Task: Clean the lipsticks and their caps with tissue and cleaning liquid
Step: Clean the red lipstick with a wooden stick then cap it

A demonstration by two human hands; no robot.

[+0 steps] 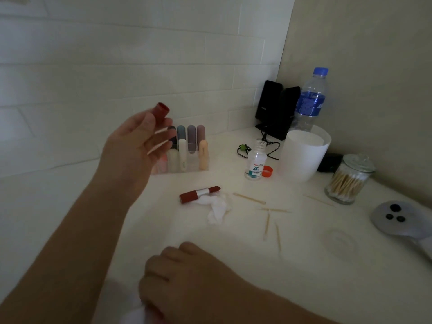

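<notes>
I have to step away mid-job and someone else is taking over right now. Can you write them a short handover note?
Left hand: raised, holds the red cap at its fingertips.
Right hand: low near the table edge, grips a white tissue.
The uncapped lipstick lies on the table against a crumpled tissue. The cleaning liquid bottle stands open, its orange cap beside it.
Done: lipstick uncapped.
Left: wipe the cap, then recap. Whether the lipsticks in the organizer are cleaned cannot be told.

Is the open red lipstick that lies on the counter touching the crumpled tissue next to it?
Touching. The head view shows the lipstick lying with its front part on the edge of the crumpled tissue, with no gap between them.
</notes>
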